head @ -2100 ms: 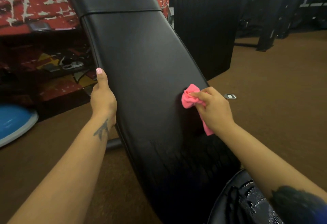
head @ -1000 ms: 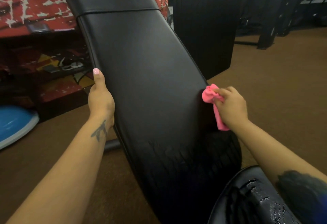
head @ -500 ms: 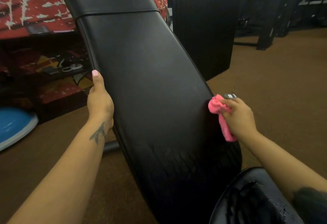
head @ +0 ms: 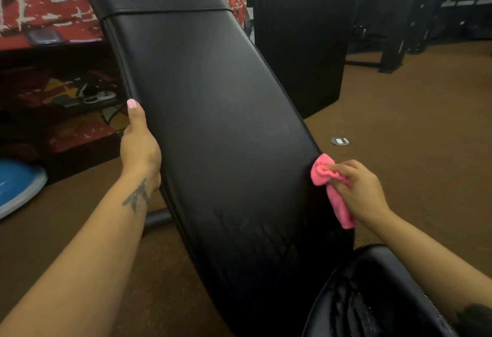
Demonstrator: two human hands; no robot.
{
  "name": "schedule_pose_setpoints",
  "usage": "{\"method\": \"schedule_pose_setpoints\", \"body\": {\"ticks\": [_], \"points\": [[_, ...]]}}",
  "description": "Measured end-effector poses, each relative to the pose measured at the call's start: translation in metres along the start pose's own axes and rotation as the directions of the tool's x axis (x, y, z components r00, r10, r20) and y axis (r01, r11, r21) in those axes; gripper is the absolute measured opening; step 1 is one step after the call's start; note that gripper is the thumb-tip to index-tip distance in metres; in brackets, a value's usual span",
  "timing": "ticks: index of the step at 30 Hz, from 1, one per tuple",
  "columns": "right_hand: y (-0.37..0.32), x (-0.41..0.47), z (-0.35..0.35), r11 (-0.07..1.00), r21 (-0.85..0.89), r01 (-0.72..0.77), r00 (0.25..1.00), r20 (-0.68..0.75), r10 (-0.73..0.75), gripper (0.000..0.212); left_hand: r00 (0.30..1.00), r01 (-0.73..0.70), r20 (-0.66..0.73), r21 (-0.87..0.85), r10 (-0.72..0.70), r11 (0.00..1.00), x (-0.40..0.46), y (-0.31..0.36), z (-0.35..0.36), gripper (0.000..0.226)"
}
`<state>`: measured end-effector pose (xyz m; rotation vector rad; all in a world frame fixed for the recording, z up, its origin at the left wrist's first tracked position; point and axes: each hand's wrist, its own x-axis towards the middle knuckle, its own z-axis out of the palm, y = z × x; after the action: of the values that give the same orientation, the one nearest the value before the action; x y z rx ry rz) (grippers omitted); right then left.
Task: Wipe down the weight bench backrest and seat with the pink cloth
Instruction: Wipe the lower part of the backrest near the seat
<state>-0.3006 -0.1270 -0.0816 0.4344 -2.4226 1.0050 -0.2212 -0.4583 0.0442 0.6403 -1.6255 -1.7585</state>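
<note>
The black padded backrest (head: 213,113) of the weight bench slopes up from bottom centre to the top left. Its black seat (head: 372,296) shows at the bottom right, cracked and shiny. My left hand (head: 139,145) grips the backrest's left edge, thumb lying along the rim and fingers hidden behind it. My right hand (head: 356,190) holds a bunched pink cloth (head: 323,173) against the backrest's right edge, with a tail of cloth hanging below the palm.
A tall black ribbed bin (head: 300,38) stands behind the bench on the right. A low red and black shelf (head: 53,76) with clutter is at the left, and a blue dome (head: 16,185) lies on the brown floor. A small metal floor plate (head: 339,140) sits right of the bench.
My right hand has slid the pink cloth from the middle of the backrest rightward and down to its right edge. My left hand has kept its grip on the left edge.
</note>
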Motion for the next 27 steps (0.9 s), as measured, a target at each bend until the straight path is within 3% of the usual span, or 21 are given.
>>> {"method": "schedule_pose_setpoints", "body": {"ticks": [6,8,12,14,19,22,27], "points": [[-0.013,0.041,0.001,0.981,-0.116,-0.154,0.988,-0.047,0.149,0.028,1.000,0.005,0.010,-0.004,-0.005,1.000,-0.001,0.002,-0.001,0.073],[-0.021,0.040,0.000,0.987,-0.109,-0.116,0.993,-0.021,0.115,0.029,1.000,0.002,0.004,-0.003,-0.002,1.000,-0.003,0.003,0.000,0.072],[-0.018,0.011,-0.005,0.991,-0.087,0.104,0.990,0.104,-0.095,0.032,1.000,-0.002,0.000,-0.017,0.002,1.000,-0.004,0.003,0.002,0.068],[-0.007,-0.005,-0.011,0.990,-0.067,0.121,0.984,0.142,-0.111,0.035,1.000,-0.008,-0.008,-0.016,0.008,1.000,-0.004,0.003,0.002,0.067],[0.022,0.005,-0.011,0.986,-0.130,-0.105,0.993,0.045,0.112,0.028,1.000,-0.012,-0.023,0.000,0.012,1.000,-0.002,0.003,0.002,0.070],[0.008,0.027,-0.006,0.977,-0.142,-0.159,0.987,0.004,0.161,0.027,1.000,-0.008,-0.026,0.000,0.008,1.000,-0.002,0.003,0.001,0.071],[-0.025,0.018,-0.001,0.999,-0.039,0.028,0.999,0.048,-0.026,0.029,1.000,-0.015,-0.010,-0.019,0.015,1.000,-0.006,0.004,0.003,0.067]]}}
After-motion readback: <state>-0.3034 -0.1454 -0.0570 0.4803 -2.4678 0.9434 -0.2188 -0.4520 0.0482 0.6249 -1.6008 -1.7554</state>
